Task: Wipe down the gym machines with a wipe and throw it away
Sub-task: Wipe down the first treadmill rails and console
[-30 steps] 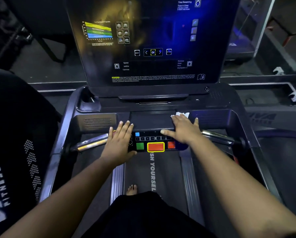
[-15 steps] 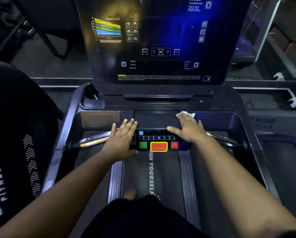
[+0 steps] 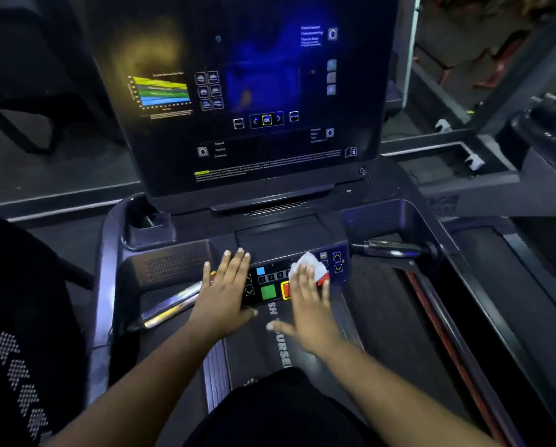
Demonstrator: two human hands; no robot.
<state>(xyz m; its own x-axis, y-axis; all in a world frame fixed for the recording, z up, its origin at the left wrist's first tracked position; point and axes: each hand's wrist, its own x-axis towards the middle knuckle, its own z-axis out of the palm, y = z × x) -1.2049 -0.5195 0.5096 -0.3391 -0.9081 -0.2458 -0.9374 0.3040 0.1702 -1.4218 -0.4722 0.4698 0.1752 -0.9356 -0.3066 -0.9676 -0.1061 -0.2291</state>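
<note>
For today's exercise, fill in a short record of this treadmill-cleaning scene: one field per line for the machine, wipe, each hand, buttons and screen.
machine: treadmill console, dark, with a button panel at its front edge
wipe: white wipe lying on the right part of the button panel
right hand: right hand, fingers straight, pressing the wipe flat
left hand: left hand, fingers straight, resting on the console left of the panel, no wipe
buttons: green button uncovered between the hands
screen: display lit, upright behind the console

One treadmill console (image 3: pixel 179 266), one display screen (image 3: pixel 254 91), one white wipe (image 3: pixel 312 264), two hands, left hand (image 3: pixel 225 295) and right hand (image 3: pixel 308 304), one green button (image 3: pixel 268 291), two metal grip bars (image 3: pixel 392 248), one cup holder (image 3: pixel 147 227).
</note>
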